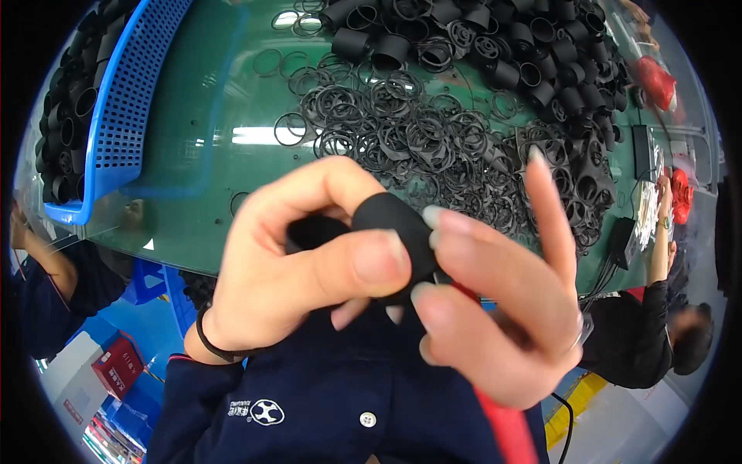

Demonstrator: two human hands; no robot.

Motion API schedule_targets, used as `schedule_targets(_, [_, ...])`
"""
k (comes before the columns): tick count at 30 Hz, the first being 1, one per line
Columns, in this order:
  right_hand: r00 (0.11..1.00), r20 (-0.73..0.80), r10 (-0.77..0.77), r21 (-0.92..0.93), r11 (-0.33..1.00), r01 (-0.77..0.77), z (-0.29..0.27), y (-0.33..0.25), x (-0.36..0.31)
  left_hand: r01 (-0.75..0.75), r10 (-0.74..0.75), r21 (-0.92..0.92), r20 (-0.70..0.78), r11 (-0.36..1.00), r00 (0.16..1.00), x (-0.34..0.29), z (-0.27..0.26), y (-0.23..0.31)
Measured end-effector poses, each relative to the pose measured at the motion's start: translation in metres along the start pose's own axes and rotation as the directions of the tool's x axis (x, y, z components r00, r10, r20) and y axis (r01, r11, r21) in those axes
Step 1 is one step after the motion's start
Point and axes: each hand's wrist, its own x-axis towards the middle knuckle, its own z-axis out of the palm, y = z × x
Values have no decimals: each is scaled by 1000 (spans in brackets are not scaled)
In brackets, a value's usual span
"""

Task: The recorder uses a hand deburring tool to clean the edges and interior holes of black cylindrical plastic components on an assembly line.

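Note:
My left hand (270,259) is closed around a short, hollow black cylinder (390,213), thumb on its near side. At the cylinder's right end, the fingertips of my right hand (502,301) press in close to the rim. A red-handled tool (506,421) extends below my right palm, blurred. A small pale glint shows between the fingertips and the cylinder. My fingers hide most of the tool, so its kind is unclear. Beyond my hands lies a wide heap of thin black rings (410,124) on the green table (185,147).
A blue perforated basket (120,116) stands at the left, with black cylinders (69,127) beyond its wall. More black cylinders (533,58) are piled at the far right. Black boxes with cables (621,241) sit at the right edge. Other people (638,332) are on both sides.

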Motion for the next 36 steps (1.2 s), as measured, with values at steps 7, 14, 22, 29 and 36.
schedule_targets(7, [949, -209, -236, -38, 972, 233, 15, 22, -4, 292, -164, -618, 255, 730, 953, -2, 13, -1])
schedule_targets(14, [951, -293, 95, 117, 991, -63, -6, 23, -20, 171, -137, -368, 116, 914, 984, 2, 21, 8])
schedule_targets(22, [810, -190, 555, 23, 827, -561, 4, 31, -31, 89, -92, -270, -1, 959, 996, 9, 8, -6])
schedule_targets(29, [947, -147, 286, 96, 957, -274, -12, 13, -13, 100, -88, -255, 58, 962, 994, 9, 8, 0])
schedule_targets(36, [966, 246, -78, 168, 985, 37, -34, 34, -19, -71, 91, -415, 29, 907, 995, 0, 7, -9])
